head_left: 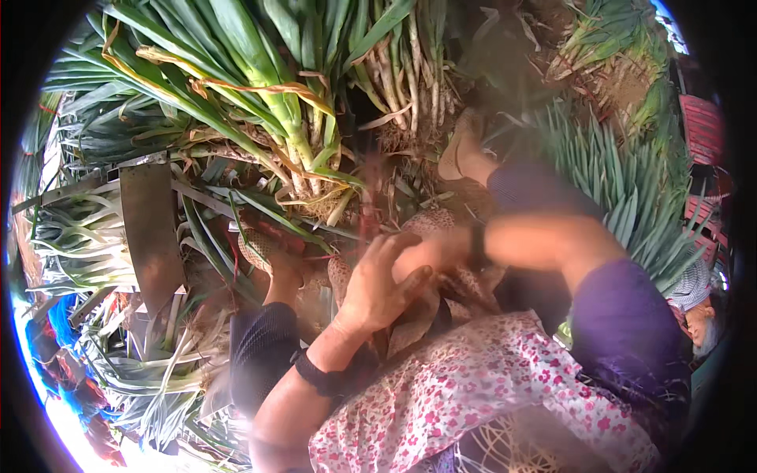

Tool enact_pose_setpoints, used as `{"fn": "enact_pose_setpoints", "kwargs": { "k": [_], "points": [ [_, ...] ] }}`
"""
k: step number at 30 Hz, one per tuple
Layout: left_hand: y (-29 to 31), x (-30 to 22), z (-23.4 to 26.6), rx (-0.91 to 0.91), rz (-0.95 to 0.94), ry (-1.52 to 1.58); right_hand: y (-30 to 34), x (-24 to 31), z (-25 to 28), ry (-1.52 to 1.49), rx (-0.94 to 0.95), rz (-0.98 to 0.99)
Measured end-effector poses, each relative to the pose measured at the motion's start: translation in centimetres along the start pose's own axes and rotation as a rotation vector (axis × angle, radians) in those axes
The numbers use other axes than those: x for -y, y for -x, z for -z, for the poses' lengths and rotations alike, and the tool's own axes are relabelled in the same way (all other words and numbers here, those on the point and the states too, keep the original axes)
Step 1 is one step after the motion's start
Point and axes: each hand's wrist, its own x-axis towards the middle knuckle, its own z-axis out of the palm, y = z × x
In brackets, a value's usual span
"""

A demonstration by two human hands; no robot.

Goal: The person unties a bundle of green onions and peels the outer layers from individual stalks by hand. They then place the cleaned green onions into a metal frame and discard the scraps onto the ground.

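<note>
My left hand (374,285) and my right hand (434,255) meet above my lap. The left one's fingers bend over the front of the right hand, with its thumb alongside. What lies between them is hidden. Blur smears the right hand, and its fingers do not show. Brown-and-white spotted cloth (465,293) hangs just below and behind the hands. Beyond them stands a large bunch of leeks or big green onions (288,118), roots toward me. Thin red strands (369,197) show between the bunch and my hands.
A broad metal plate (150,229) on a metal frame stands at left, by pale-stemmed onions (79,244). More green stalks (615,173) lie at right. My feet (461,150) rest on either side. Another person's hand (699,319) shows at far right, near red slatted crates (700,130).
</note>
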Motion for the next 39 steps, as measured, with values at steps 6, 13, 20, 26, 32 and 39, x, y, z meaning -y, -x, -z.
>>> {"fn": "enact_pose_setpoints", "kwargs": {
  "k": [6,13,20,26,32,39],
  "points": [
    [0.2,-0.4,-1.2,0.125,0.067,0.568,3.4,9.5,0.5,-0.19,-0.256,0.099],
    [1.6,-0.2,-2.7,0.532,0.258,1.014,8.0,12.6,1.5,-0.277,-0.874,0.148],
    [2.2,-1.1,-3.9,0.335,0.336,0.694,12.8,6.7,2.9,-0.89,-1.63,-0.083],
    [3.5,-0.9,-2.0,-0.205,0.225,0.84,12.5,4.0,2.3,-1.144,-1.64,-0.113],
    [3.1,-2.5,-3.4,-0.507,0.093,0.862,8.4,8.1,1.9,-1.566,-1.13,-0.115],
    [1.1,-3.9,-6.2,-0.012,0.137,0.791,4.7,11.0,7.5,-1.644,-1.264,0.174]
  ]
}}
